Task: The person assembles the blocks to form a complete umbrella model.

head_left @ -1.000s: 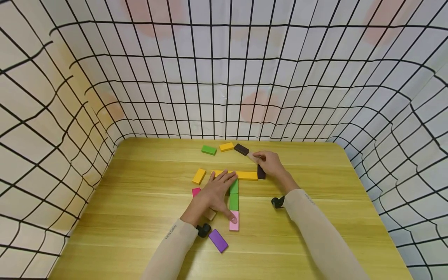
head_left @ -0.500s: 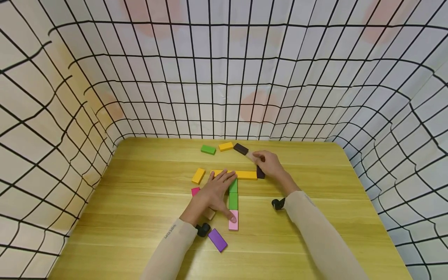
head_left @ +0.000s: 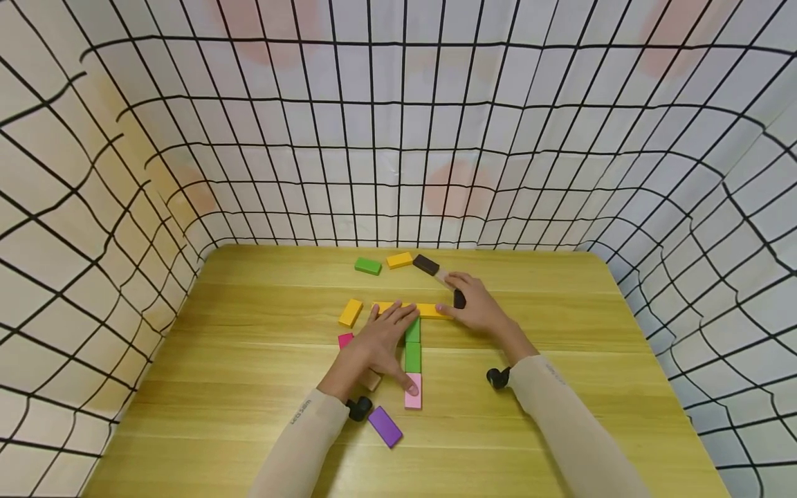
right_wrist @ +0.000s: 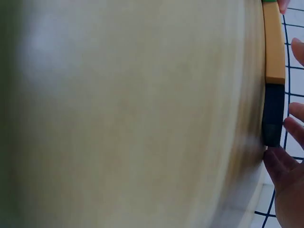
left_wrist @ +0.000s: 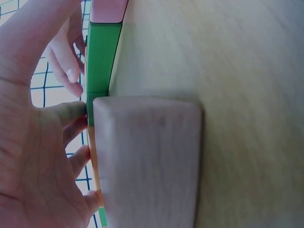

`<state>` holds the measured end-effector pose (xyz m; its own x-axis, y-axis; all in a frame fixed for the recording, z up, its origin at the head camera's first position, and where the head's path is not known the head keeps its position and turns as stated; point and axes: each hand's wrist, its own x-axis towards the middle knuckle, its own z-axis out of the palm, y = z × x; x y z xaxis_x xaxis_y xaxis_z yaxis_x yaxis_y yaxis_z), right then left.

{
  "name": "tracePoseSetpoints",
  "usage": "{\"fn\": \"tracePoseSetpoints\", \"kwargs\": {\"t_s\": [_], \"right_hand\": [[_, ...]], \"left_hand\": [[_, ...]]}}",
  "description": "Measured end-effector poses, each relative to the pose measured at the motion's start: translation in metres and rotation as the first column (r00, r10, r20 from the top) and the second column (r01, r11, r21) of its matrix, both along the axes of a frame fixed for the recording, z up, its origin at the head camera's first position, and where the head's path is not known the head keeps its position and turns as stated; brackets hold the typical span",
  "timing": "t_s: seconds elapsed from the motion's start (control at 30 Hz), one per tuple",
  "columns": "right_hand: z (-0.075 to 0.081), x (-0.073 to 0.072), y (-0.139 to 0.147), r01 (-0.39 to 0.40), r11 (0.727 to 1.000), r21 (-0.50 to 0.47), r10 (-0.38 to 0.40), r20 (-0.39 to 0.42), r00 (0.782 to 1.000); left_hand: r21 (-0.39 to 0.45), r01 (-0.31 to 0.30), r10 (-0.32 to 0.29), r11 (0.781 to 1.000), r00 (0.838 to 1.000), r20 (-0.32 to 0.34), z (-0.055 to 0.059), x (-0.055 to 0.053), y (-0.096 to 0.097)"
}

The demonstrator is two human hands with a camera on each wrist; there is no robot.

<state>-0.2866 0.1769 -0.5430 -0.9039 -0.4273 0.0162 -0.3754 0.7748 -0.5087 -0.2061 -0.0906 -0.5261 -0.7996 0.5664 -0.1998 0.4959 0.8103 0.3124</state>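
My left hand (head_left: 376, 346) is spread over a T-like line of wooden blocks, fingertips on the yellow blocks (head_left: 429, 310) and thumb on the pink block (head_left: 413, 400). Two green blocks (head_left: 413, 357) run between yellow and pink. My right hand (head_left: 478, 304) lies with parted fingers at the line's right end. Its thumb touches the yellow row, and its fingers reach to a plain wood block (head_left: 441, 274). Between them shows a black block (head_left: 459, 299); the right wrist view has fingertips right beside that black block (right_wrist: 273, 109).
Loose green (head_left: 368, 266), yellow (head_left: 400, 260) and dark (head_left: 426, 264) blocks lie at the back. Another yellow block (head_left: 351, 312), a red block (head_left: 345, 340), a plain wood block (head_left: 371, 380) and a purple block (head_left: 385, 427) lie left. Grid-patterned cloth (head_left: 398, 138) surrounds the table.
My right hand has let go of its pinch at the plain wood block and spread its fingers, the thumb coming down onto the yellow row. My left hand stays in place.
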Motion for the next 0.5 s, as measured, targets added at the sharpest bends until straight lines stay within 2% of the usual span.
{"fn": "tracePoseSetpoints", "kwargs": {"t_s": [0.5], "right_hand": [[-0.0074, 0.0001, -0.0034, 0.036, 0.999, 0.025, -0.035, -0.028, 0.999]], "left_hand": [[-0.013, 0.003, -0.003, 1.0, 1.0, -0.001, 0.002, 0.0006, 0.0006]]}}
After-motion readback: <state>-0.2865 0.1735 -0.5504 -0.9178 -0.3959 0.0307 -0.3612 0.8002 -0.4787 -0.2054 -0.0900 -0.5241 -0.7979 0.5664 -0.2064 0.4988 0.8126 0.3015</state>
